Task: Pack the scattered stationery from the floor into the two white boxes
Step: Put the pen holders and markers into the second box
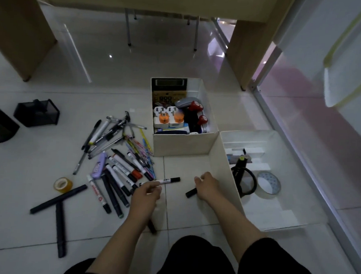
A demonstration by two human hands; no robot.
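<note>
A white-barrelled marker [163, 180] is pinched in the left hand [147, 194] at lower centre of the frame, its black cap pointing right toward the boxes. A short black marker [191, 193] is gripped by the right hand [207, 187], fingers curled round it, just beside the near wall of the right white box [226, 159]. The hands are held apart, each clamped on its own pen.

Most of the stationery is seen lying loose on the floor at centre left: a fan of pens [109, 131], a row of markers [122, 175], a purple correction tape [99, 164], a yellowish tape roll [63, 184] and two long black markers [58, 206] at lower left.

The upper white box [206, 96] at centre is already crowded, so a long marker dropped there could be left propped over the rim and tipped out. The right box holds scissors [243, 179] and a clear tape roll [268, 185]; a marker tossed in carelessly could be wedged under the scissor handles. A black marker lying half hidden under the left forearm could easily be overlooked or knocked away
</note>
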